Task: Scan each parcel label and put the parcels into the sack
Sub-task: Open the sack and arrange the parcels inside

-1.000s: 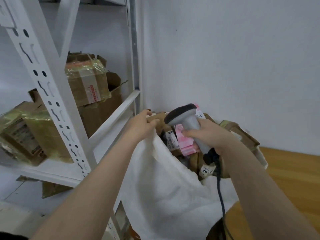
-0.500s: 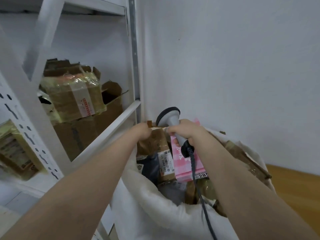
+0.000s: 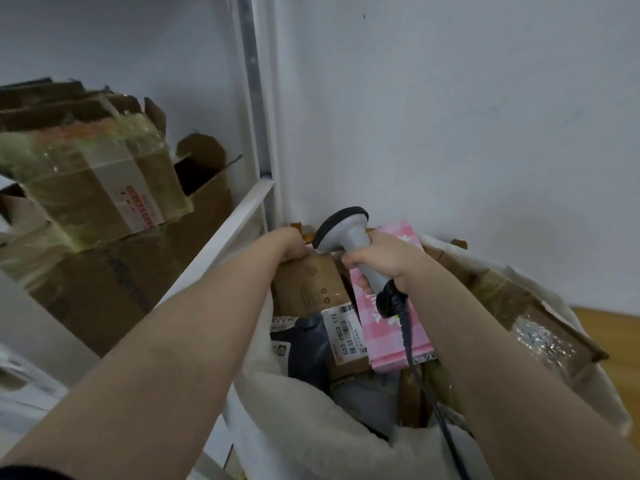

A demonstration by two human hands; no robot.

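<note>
1. Nearing full, the sack [image 3: 311, 427] holds several parcels [image 3: 391, 327].
2. The left hand [image 3: 287, 244] has its grip curled over the brown parcel [image 3: 311, 282] inside it; the right hand [image 3: 388, 261] has its grip wrapped round the scanner [image 3: 353, 244].
3. Likely left: boxes [image 3: 97, 188] on the shelf [image 3: 242, 209].

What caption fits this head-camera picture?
Right hand holds a grey handheld scanner while left hand touches a brown cardboard parcel in the white fabric sack.

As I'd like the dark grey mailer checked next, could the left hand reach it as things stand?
Probably yes: the dark grey mailer lies exposed in the open sack, just beside the brown box whose top the left hand grips. It would have to release that box first.
</note>
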